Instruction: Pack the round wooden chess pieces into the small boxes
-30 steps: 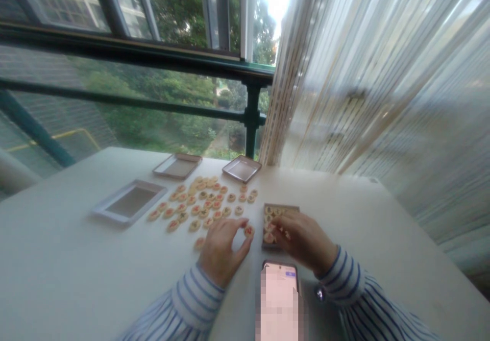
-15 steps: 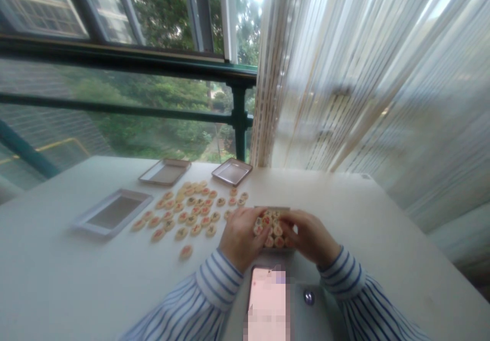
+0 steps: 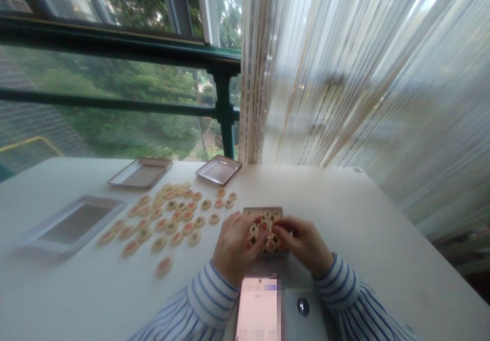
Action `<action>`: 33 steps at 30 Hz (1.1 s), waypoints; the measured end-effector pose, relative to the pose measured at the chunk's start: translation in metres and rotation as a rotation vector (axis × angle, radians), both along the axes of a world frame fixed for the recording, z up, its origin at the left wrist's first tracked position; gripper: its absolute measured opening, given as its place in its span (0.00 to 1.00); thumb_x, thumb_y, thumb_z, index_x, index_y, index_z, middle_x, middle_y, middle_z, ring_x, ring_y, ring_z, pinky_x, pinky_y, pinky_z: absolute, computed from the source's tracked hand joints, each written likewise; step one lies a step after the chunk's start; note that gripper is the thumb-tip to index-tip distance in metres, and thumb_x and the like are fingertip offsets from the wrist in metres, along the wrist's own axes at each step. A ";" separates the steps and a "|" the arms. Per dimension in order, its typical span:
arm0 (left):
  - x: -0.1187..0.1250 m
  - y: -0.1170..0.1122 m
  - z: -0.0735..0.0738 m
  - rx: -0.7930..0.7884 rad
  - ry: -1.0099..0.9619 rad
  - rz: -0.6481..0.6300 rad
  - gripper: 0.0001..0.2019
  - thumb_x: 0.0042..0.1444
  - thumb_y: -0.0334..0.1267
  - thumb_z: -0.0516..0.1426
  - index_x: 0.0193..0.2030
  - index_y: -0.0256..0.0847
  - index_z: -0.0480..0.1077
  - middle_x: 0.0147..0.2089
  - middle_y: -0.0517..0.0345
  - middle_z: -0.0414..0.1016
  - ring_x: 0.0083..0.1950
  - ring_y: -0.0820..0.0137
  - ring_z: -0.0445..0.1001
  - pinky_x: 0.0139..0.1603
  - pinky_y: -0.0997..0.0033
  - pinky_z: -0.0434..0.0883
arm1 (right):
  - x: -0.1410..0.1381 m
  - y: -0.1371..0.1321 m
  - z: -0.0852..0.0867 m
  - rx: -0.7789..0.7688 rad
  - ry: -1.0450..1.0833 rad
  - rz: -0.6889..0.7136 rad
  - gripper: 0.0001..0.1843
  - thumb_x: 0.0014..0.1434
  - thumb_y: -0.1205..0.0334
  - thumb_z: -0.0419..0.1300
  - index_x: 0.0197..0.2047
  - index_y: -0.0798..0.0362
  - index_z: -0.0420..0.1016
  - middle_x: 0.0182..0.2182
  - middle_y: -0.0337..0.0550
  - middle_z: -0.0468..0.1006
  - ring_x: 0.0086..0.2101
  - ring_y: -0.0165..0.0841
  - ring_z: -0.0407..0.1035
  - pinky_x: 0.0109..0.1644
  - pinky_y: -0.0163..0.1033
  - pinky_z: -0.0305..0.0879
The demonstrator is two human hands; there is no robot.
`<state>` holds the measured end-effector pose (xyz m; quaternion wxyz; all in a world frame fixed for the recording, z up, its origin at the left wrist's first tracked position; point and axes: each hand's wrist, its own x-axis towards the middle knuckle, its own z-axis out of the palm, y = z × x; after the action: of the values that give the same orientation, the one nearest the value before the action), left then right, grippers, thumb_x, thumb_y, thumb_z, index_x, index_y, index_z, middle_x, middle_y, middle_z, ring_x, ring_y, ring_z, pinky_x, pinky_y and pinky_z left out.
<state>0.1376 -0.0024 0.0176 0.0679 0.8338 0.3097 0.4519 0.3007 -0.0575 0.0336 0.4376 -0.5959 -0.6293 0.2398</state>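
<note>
Round wooden Chinese chess pieces with red or dark characters fill a small open box (image 3: pixel 263 209) in front of me. My left hand (image 3: pixel 236 244) curls over the box's left side, thumb and fingers closed around a raised red-marked Chinese chess piece (image 3: pixel 264 225). From the right, my right hand (image 3: pixel 306 243) reaches in with thumb and index finger closed at the same piece's edge. Its fingertips partly cover the pieces beneath. Many more loose chess pieces (image 3: pixel 176 237) lie spread over the table to the left.
A whitish tray (image 3: pixel 42 239) lies at the left of the white table (image 3: pixel 363 259). Two shallow trays, a left one (image 3: pixel 143 173) and a right one (image 3: pixel 219 171), stand near the back edge. A phone (image 3: pixel 258 308) lies close to me, beside a grey object with a shiny oval (image 3: pixel 303 307). String curtains hang behind.
The view has shifted, so the table things sit further left. My right thumb and index finger have come closer together over the box, which shows more of its back row.
</note>
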 end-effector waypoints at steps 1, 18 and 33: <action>0.000 0.000 0.000 0.003 0.002 -0.008 0.15 0.47 0.36 0.58 0.43 0.40 0.65 0.38 0.54 0.73 0.43 0.66 0.69 0.50 0.58 0.64 | -0.001 0.000 -0.001 -0.010 0.034 0.008 0.09 0.53 0.61 0.55 0.36 0.53 0.74 0.28 0.40 0.77 0.27 0.28 0.68 0.31 0.31 0.64; -0.002 -0.004 -0.003 -0.026 -0.041 -0.099 0.14 0.47 0.34 0.58 0.43 0.40 0.66 0.39 0.52 0.72 0.44 0.65 0.68 0.48 0.60 0.66 | -0.006 -0.001 -0.005 -0.113 0.248 0.045 0.11 0.51 0.58 0.58 0.37 0.55 0.74 0.30 0.42 0.77 0.30 0.31 0.69 0.34 0.35 0.68; -0.008 0.000 -0.006 -0.083 -0.051 -0.172 0.11 0.52 0.31 0.54 0.43 0.40 0.69 0.39 0.53 0.75 0.43 0.67 0.71 0.47 0.62 0.68 | -0.007 -0.005 0.004 -0.043 0.132 0.041 0.12 0.51 0.56 0.58 0.35 0.54 0.76 0.26 0.40 0.76 0.23 0.26 0.64 0.25 0.30 0.60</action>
<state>0.1300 -0.0029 0.0114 0.1490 0.8420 0.2536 0.4522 0.2934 -0.0627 0.0373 0.4601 -0.5750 -0.6059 0.3010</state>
